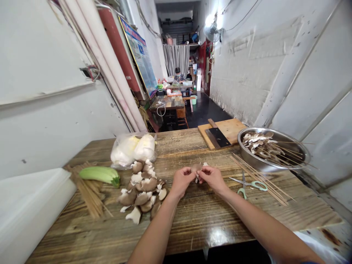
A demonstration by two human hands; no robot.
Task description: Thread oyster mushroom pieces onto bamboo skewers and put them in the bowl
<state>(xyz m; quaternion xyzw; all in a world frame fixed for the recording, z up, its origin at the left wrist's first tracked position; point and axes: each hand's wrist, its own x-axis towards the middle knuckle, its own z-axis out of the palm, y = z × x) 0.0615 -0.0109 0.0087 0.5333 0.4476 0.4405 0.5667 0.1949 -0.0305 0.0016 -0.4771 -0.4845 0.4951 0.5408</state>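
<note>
Between my two hands, just above the wooden table [192, 216], is an oyster mushroom [196, 168] with a brown cap. My left hand [182, 180] pinches its left side, and my right hand [213, 178] pinches its right side. A pile of loose oyster mushrooms [143, 189] lies to the left of my left hand. Right of my right hand are scissors [249, 184] with pale green handles, blades apart, beside several thin wooden skewers [258, 178]. A steel basin [275, 161] at the right holds mushrooms [261, 143] threaded on skewers.
At the back, a cleaver [218, 137] rests on a cutting board [231, 128]. A clear bag with pale contents [134, 148] stands behind the pile. A green zucchini [99, 175] lies across a bundle of skewers [89, 194] at the left, near a white plastic stack [33, 209].
</note>
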